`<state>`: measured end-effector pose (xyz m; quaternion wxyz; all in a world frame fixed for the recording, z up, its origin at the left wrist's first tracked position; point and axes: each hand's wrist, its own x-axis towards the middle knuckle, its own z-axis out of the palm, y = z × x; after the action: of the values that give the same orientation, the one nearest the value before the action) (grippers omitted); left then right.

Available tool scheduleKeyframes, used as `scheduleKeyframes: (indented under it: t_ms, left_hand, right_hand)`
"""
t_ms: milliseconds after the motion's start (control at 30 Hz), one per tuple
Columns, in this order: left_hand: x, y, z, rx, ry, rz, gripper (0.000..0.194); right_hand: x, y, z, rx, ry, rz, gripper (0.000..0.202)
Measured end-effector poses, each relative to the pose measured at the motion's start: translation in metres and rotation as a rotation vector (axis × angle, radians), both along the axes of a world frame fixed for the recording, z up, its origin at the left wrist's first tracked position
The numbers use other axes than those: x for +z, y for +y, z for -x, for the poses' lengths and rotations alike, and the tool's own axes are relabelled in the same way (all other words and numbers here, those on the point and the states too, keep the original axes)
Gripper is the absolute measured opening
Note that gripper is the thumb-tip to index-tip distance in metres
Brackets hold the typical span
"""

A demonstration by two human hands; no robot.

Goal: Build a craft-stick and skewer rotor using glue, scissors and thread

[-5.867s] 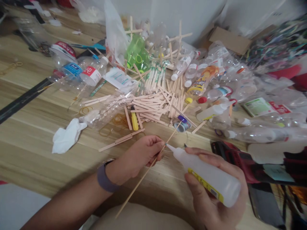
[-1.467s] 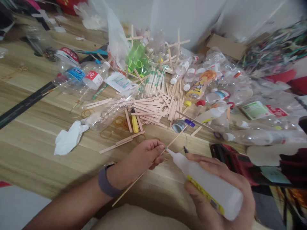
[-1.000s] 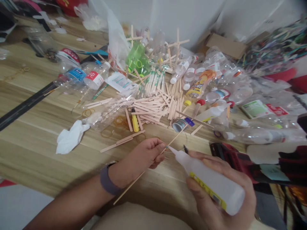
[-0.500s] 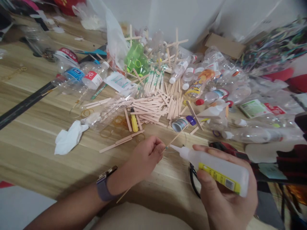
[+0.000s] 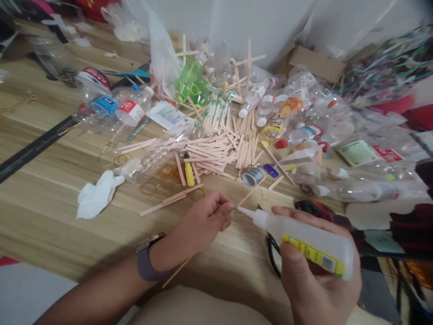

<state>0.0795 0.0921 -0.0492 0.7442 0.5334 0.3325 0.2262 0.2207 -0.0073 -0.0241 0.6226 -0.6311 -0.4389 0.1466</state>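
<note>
My left hand (image 5: 211, 214), with a watch on its wrist, pinches a thin wooden stick (image 5: 249, 194) between thumb and fingers. The stick runs under the hand, and its lower end shows below the wrist. At its upper end are a crossed pair of flat sticks and a purple piece (image 5: 270, 170). My right hand (image 5: 318, 271) is wrapped round a white squeeze bottle (image 5: 313, 241) with a yellow label. The bottle lies nearly level, its narrow nozzle pointing left and its tip at the stick beside my left fingertips.
Flat wooden sticks (image 5: 211, 153) are heaped mid-table near a yellow-handled screwdriver (image 5: 190, 174). Plastic bottles (image 5: 358, 190) crowd the right, more stand at the back left. A crumpled tissue (image 5: 98, 194) lies left. A dark cable (image 5: 272, 257) curves beside my right hand.
The crossed sticks and purple piece at the stick's far end have turned and shifted slightly right. The nozzle tip has moved slightly left and down, closer to my left fingertips.
</note>
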Motion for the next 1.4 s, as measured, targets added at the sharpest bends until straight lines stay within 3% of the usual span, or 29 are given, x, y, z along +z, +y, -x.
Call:
scheduleKeyframes:
  t_ms: [633, 867, 1000, 1200, 1267, 1400]
  left_hand:
    - [0.0008, 0.006, -0.0014, -0.051, -0.353, 0.728, 0.023]
    - [-0.0004, 0.0086, -0.0008, -0.08, -0.392, 0.798, 0.025]
    - [-0.0005, 0.008, -0.0011, -0.087, -0.408, 0.802, 0.025]
    - [-0.0005, 0.0067, -0.0016, -0.094, -0.397, 0.793, 0.022]
    - [-0.0012, 0.0066, -0.0016, -0.096, -0.4, 0.785, 0.024]
    - [-0.0019, 0.0064, -0.0019, -0.096, -0.403, 0.778, 0.025]
  right_hand:
    - [-0.0071, -0.0028, -0.0058, 0.126, -0.141, -0.115, 0.037]
    - [-0.0065, 0.0003, -0.0071, 0.107, -0.148, -0.129, 0.036]
    - [-0.0053, 0.0001, -0.0077, 0.208, -0.199, -0.133, 0.036]
    - [-0.0058, -0.0011, -0.0085, 0.173, -0.197, -0.173, 0.039]
    - [-0.0062, -0.0013, -0.0088, 0.207, -0.212, -0.144, 0.038]
    - [-0.0073, -0.0014, -0.0083, 0.148, -0.226, -0.111, 0.039]
